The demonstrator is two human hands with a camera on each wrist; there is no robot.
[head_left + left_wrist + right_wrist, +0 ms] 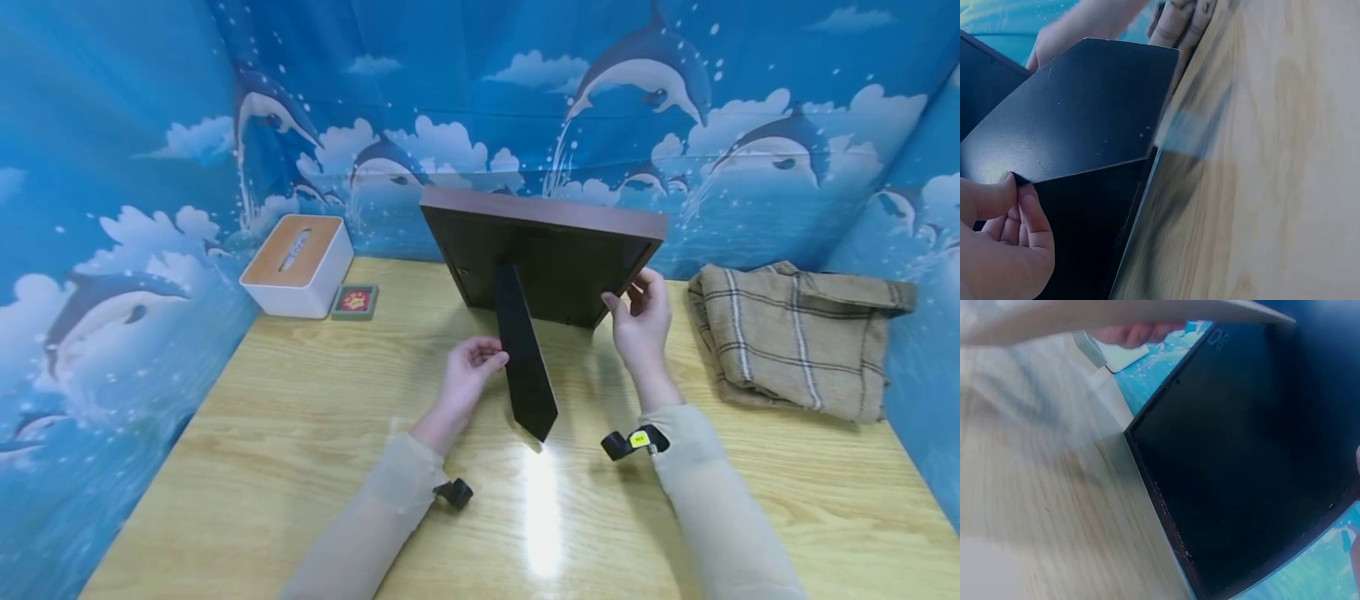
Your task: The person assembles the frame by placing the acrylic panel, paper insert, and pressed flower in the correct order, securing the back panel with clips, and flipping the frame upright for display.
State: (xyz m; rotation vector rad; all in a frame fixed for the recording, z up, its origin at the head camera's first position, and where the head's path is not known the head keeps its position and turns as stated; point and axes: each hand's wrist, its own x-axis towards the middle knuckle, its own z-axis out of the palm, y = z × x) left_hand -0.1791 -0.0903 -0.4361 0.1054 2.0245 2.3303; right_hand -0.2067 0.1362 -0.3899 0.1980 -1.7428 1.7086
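Note:
A dark picture frame (577,262) stands on the table with its black back toward me, leaning away at the top. Its easel leg (527,367) is swung out from the back and slants down toward me. My left hand (467,377) pinches the leg's left edge between thumb and fingers, clearly seen in the left wrist view, where the leg (1079,112) fills the upper left. With my right hand (643,325) I grip the frame's right side near its lower corner, thumb on the back. The front of the frame is hidden.
At the back left stands a white tissue box (281,298) with a wooden lid, and next to it lies a small green square item (339,313) with a red centre. A folded plaid cloth (802,350) lies on the right. Dolphin-print curtains (465,50) enclose the table.

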